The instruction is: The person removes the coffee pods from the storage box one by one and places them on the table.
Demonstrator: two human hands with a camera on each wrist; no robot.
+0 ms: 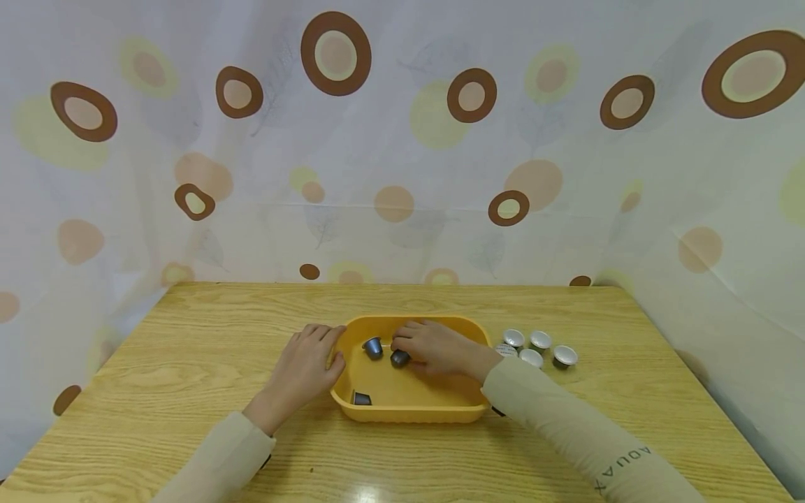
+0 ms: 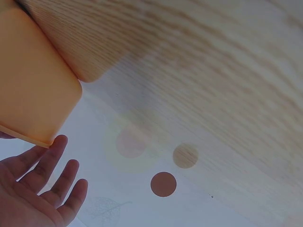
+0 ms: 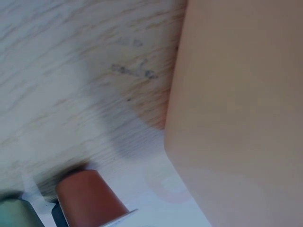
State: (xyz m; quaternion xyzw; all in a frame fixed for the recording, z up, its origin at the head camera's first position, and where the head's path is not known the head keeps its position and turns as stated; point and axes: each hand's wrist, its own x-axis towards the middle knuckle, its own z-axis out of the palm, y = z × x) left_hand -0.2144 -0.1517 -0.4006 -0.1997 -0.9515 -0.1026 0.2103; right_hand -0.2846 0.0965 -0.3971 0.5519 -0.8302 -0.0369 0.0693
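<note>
A yellow plastic basin (image 1: 411, 413) stands on the wooden table. My left hand (image 1: 308, 360) rests at its left rim; in the left wrist view, fingertips (image 2: 57, 142) touch the rim while the other fingers spread loosely. My right hand (image 1: 434, 347) reaches inside the basin and pinches a dark coffee capsule (image 1: 400, 359) low over the floor; the fingers partly cover it. Left of it lies a blue-grey coffee capsule (image 1: 373, 348), tilted. Another dark capsule (image 1: 361, 399) lies at the front left corner. The right wrist view shows the basin's outer wall (image 3: 236, 104), not the hand.
Right of the basin, several coffee capsules stand lid down or lid up, among them a white-lidded one (image 1: 564, 355). A reddish-brown capsule (image 3: 92, 196) and a green one (image 3: 19, 213) show in the right wrist view. A patterned curtain (image 1: 390, 244) hangs behind the table (image 1: 220, 349).
</note>
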